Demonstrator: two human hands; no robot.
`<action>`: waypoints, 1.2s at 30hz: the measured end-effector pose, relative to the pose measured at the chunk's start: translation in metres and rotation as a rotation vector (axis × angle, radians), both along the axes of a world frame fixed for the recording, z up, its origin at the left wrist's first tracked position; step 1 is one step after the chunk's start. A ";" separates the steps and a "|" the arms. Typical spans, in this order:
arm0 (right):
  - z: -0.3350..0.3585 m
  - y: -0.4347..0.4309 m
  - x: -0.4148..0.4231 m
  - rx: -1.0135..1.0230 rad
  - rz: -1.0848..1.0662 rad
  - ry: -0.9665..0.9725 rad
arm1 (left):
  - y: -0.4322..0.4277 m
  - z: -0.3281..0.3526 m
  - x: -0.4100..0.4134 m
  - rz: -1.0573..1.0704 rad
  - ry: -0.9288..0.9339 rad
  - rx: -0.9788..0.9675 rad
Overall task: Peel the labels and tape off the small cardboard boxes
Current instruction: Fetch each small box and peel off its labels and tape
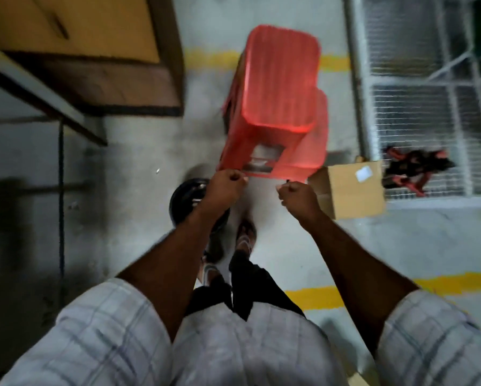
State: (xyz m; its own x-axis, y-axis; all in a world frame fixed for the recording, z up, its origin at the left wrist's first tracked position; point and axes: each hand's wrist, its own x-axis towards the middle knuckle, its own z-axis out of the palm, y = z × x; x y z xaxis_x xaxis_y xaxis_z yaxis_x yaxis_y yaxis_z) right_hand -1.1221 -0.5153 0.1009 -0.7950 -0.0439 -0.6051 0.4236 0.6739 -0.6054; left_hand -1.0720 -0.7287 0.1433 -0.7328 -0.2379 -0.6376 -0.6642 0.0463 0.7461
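A small cardboard box [350,190] with a white label [364,173] lies on the concrete floor to the right of my hands. A red plastic stool [275,101] hangs tilted in front of me, with what looks like a second stool nested under it. My left hand [228,183] is curled into a fist at the stool's near left leg. At the near right leg, just left of the box, my right hand [296,195] is also curled. Both seem to grip the stool's lower edge, though motion blur hides the fingers.
A black bucket [186,199] stands on the floor below my left forearm. A large cardboard sheet [75,26] lies on a table at the upper left. A white wire-mesh rack [428,93] holding a red and black object [417,168] fills the right. Yellow lines [317,298] mark the floor.
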 end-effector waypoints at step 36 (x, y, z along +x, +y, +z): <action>-0.353 0.365 -0.143 -0.067 -0.857 -0.412 | 0.436 -0.366 -0.358 -1.034 -0.169 -0.501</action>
